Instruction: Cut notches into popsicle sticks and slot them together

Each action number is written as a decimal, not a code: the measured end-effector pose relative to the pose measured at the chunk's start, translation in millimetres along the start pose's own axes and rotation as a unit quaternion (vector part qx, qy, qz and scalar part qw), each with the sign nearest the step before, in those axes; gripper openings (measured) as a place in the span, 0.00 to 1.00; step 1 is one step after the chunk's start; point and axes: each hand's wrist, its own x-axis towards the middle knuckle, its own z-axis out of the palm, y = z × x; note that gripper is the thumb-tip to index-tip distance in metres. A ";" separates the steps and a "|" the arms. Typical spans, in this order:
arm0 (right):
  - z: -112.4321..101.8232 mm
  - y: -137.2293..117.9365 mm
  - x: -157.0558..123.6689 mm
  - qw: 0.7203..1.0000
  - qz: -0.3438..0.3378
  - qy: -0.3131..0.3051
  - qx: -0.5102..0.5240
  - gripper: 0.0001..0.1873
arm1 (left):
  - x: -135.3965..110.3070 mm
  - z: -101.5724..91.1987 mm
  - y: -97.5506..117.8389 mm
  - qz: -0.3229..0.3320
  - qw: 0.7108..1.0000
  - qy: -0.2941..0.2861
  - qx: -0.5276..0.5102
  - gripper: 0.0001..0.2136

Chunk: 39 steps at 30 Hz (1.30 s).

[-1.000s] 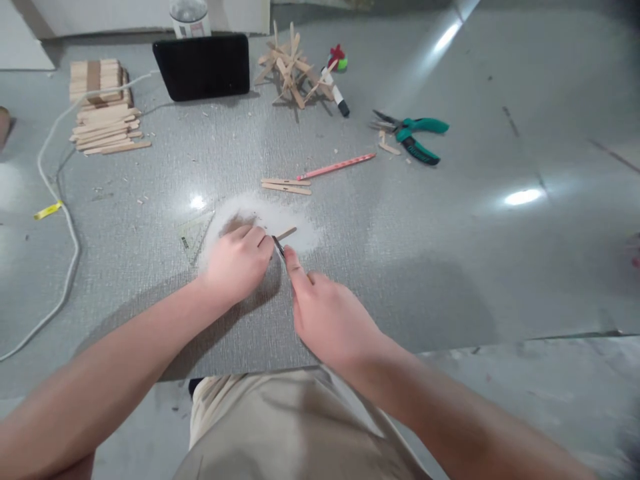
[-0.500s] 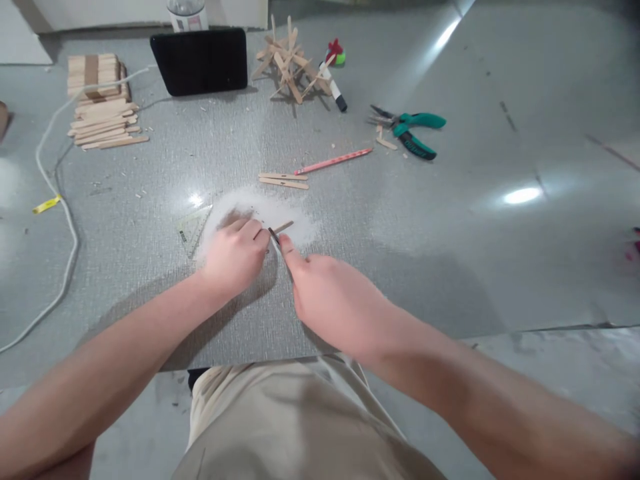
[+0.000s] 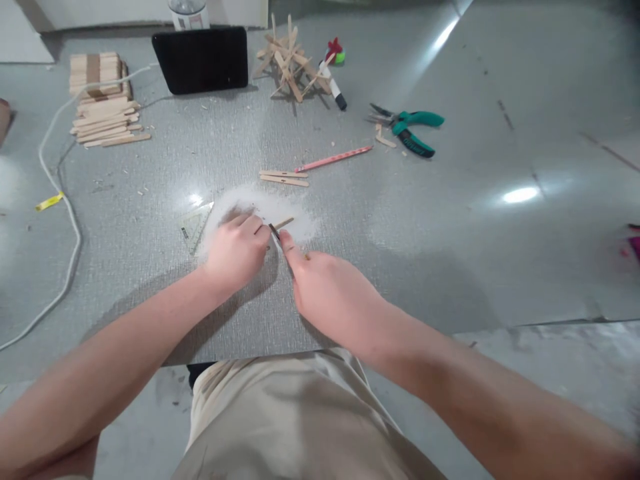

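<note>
My left hand is closed on a wooden craft stick, whose free end sticks out to the right over a whitish patch on the table. In my right hand is a utility knife, its dark tip across the stick close to my left fingers. My right index finger lies along the knife, and most of its handle is hidden in my grip. A clear set square lies just left of my left hand. Beyond both hands are two marked craft sticks and a red pencil.
Pliers with green handles lie at right, beside wood scraps. Toward the back stand a black tablet and a craft-stick structure near a glue pen. Stacked sticks and a white cable occupy the left.
The view has shifted slightly. Both hands keep nearly the same place, with the knife still against the craft stick.
</note>
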 end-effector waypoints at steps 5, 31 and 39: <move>21.4 -3.2 1.8 0.999 0.020 0.034 -0.005 0.38 | -0.5 -2.2 -1.2 0.006 0.999 -0.034 -0.009 0.09; 22.1 -4.2 1.1 0.998 0.035 0.046 -0.018 0.38 | 3.4 -7.4 4.3 -0.027 0.995 -0.084 -0.039 0.12; -1.1 -1.5 -0.6 0.999 0.019 0.021 -0.026 0.39 | 3.8 -1.4 5.3 -0.048 0.995 -0.078 -0.031 0.10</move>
